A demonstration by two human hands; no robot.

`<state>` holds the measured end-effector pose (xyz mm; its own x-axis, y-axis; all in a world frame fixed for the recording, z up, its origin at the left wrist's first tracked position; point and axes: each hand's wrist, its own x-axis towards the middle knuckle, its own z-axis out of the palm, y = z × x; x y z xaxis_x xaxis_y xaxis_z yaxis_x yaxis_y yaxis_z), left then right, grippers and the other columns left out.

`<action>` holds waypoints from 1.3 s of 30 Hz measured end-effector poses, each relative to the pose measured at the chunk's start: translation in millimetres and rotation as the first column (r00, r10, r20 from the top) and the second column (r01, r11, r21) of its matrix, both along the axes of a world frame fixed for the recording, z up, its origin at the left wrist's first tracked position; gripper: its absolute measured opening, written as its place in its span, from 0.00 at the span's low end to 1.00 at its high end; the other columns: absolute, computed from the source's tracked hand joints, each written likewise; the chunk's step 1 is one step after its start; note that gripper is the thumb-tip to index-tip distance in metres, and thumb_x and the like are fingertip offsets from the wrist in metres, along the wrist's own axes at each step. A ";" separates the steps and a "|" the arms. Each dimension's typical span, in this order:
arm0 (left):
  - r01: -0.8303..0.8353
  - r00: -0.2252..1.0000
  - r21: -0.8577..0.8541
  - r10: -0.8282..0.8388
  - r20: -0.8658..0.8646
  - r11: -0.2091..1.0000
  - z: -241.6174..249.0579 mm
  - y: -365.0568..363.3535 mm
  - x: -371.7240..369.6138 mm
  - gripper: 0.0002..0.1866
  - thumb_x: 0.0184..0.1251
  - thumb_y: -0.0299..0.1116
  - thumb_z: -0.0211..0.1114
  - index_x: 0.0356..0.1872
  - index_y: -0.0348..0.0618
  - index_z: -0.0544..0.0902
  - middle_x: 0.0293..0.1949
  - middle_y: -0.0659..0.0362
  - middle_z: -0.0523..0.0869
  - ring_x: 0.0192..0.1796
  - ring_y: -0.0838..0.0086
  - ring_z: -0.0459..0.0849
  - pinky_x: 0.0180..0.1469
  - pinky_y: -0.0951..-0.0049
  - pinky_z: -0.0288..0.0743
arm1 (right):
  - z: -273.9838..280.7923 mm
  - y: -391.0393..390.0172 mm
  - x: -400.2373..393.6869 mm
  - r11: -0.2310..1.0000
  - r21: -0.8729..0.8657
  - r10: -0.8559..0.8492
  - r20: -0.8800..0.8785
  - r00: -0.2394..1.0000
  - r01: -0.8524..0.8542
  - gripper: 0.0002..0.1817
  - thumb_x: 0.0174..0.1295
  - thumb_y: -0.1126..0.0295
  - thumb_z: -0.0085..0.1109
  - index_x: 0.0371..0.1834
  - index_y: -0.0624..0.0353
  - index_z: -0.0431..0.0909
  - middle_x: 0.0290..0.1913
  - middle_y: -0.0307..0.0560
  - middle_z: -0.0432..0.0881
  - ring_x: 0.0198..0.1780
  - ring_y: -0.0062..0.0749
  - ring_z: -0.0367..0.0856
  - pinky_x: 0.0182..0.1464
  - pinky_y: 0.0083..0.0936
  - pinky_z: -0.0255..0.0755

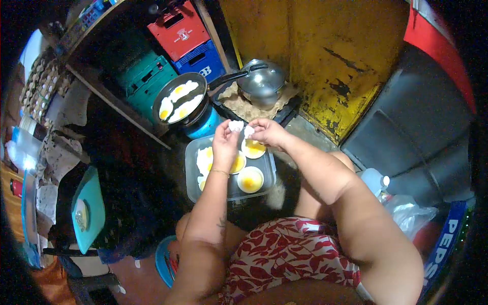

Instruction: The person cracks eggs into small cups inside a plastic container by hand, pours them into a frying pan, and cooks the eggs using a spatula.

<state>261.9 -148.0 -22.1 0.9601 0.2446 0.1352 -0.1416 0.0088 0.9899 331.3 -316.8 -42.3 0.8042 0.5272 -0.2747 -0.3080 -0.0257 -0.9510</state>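
My left hand [224, 140] pinches a white piece of eggshell [236, 125] above the plastic container. Beside it, my right hand [268, 133] holds another white eggshell piece [248, 132] between its fingertips. The two pieces are close together but apart. Below them is the clear plastic container [190, 175], with fried egg [205, 159] on its left side. Several round white shapes with yellow yolk, including the egg [250, 180] at front right, sit in it, apparently small bowls. My left hand and wrist hide part of the contents.
Ahead, a frying pan [173, 80] with fried eggs sits on a blue burner [206, 126]. A lidded metal pot [259, 84] stands on brown paper to its right. Crates [179, 28] are stacked behind. A teal tray [91, 213] is at left, a plastic jug [373, 179] at right.
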 end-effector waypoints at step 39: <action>-0.118 0.970 0.847 -0.121 0.210 0.518 71.4 36.1 -56.9 0.23 0.60 0.35 0.71 0.56 0.43 0.81 0.57 0.48 0.81 0.62 0.56 0.77 0.62 0.61 0.74 | 105.9 -464.3 -357.3 0.307 -0.846 -0.639 0.156 0.753 0.435 0.33 0.47 0.76 0.68 0.63 0.57 0.74 0.34 0.42 0.81 0.25 0.23 0.74 0.22 0.22 0.66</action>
